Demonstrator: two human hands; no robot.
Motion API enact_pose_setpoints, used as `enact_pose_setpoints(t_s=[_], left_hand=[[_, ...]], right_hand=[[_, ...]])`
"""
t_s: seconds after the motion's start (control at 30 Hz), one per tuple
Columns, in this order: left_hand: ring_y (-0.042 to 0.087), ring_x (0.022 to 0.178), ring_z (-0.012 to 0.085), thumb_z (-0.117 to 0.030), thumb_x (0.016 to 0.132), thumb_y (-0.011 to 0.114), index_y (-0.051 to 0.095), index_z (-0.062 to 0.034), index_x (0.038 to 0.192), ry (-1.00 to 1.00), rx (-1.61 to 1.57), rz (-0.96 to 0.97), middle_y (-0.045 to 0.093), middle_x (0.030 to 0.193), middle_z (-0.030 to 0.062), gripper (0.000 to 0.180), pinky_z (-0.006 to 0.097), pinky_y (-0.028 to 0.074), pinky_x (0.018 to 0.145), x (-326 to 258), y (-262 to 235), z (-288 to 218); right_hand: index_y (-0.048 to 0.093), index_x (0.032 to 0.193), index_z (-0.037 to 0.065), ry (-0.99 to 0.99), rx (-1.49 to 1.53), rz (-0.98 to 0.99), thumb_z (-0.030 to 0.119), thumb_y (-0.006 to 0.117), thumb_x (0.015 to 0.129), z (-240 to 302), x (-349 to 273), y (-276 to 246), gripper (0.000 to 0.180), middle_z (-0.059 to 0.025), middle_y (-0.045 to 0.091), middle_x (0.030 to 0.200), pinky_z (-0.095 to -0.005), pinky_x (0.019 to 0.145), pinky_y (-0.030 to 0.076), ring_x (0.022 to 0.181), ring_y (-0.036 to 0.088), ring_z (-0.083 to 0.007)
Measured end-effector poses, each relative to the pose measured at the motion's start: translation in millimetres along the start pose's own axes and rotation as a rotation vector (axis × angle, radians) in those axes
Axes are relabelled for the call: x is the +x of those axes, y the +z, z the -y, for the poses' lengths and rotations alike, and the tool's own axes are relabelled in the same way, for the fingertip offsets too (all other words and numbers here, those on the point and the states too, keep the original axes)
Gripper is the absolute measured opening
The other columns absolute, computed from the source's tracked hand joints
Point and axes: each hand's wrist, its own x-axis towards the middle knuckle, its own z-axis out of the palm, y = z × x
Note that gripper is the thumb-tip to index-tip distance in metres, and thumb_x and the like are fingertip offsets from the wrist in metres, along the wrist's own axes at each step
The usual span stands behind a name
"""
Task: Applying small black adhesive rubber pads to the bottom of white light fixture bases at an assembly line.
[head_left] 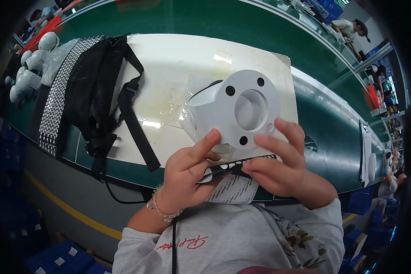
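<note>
A white plastic housing (205, 107) with a round, ring-shaped base lies in front of me, its base turned up toward me. Three black round pads (230, 91) sit on the base ring, and a bare small circle shows near its right edge. My left hand (187, 176) is closed on a black sheet with white round spots (219, 172), one finger raised against the housing's lower edge. The sheet's printed pale underside hangs below. My right hand (281, 160) has its fingers spread in front of the ring, its thumb touching the sheet's edge. Clear plastic wrap (189, 121) lies beside the housing.
A black strapped bag (93, 86) lies to the left, next to a long black sheet with white spots (61, 91). Several white housings (29, 80) stand farther left. White board (160, 59) covers part of the green table (329, 123). Papers (366, 155) hang at the right edge.
</note>
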Motion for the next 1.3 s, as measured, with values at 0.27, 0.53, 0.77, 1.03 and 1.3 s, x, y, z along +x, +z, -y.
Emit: enact_pose_setpoints(t_s=[0.27, 0.53, 0.77, 1.03, 1.3], left_hand=[[0.060, 0.063, 0.0199, 0.002, 0.054, 0.071, 0.049, 0.0040, 0.063, 0.017, 0.018, 0.000, 0.049, 0.120, 0.0224, 0.023, 0.027, 0.048, 0.055, -1, 0, 1], [0.059, 0.061, 0.0205, 0.002, 0.054, 0.071, 0.049, 0.0053, 0.062, 0.035, 0.043, -0.004, 0.049, 0.119, 0.0229, 0.024, 0.028, 0.048, 0.054, -1, 1, 1], [0.059, 0.061, 0.0202, 0.003, 0.053, 0.071, 0.051, 0.0063, 0.062, 0.028, 0.052, 0.004, 0.049, 0.120, 0.0228, 0.022, 0.028, 0.048, 0.054, -1, 1, 2], [0.059, 0.061, 0.0208, 0.003, 0.053, 0.071, 0.051, 0.0068, 0.061, 0.032, 0.046, -0.011, 0.049, 0.119, 0.0218, 0.021, 0.028, 0.047, 0.053, -1, 2, 2], [0.064, 0.070, 0.0229, 0.006, 0.058, 0.069, 0.050, 0.0046, 0.064, 0.034, 0.080, 0.101, 0.035, 0.132, 0.0228, 0.020, 0.027, 0.050, 0.059, 1, -5, 2]], right_hand=[[0.061, 0.078, 0.010, 0.288, 0.166, -0.129, 0.014, 0.065, 0.072, -19, 9, -11, 0.009, -0.0140, 0.044, 0.127, -0.0420, 0.100, 0.023, 0.123, 0.032, -0.0318], [0.060, 0.084, 0.006, 0.538, 0.538, -0.034, 0.012, 0.060, 0.079, -24, 3, -11, 0.007, -0.0167, 0.037, 0.132, -0.0404, 0.101, 0.022, 0.127, 0.026, -0.0328], [0.060, 0.085, 0.005, 0.429, 0.347, -0.045, 0.012, 0.059, 0.079, -28, 5, -9, 0.009, -0.0173, 0.042, 0.128, -0.0393, 0.098, 0.027, 0.122, 0.033, -0.0334], [0.062, 0.089, 0.007, 0.144, -0.003, -0.008, 0.022, 0.059, 0.079, -36, -2, -15, 0.019, -0.0147, 0.052, 0.117, -0.0382, 0.090, 0.035, 0.113, 0.043, -0.0315], [0.054, 0.101, 0.008, 0.225, 0.025, -0.023, 0.022, 0.064, 0.076, -37, 0, -14, 0.030, -0.0125, 0.053, 0.110, -0.0364, 0.088, 0.036, 0.105, 0.048, -0.0276]])
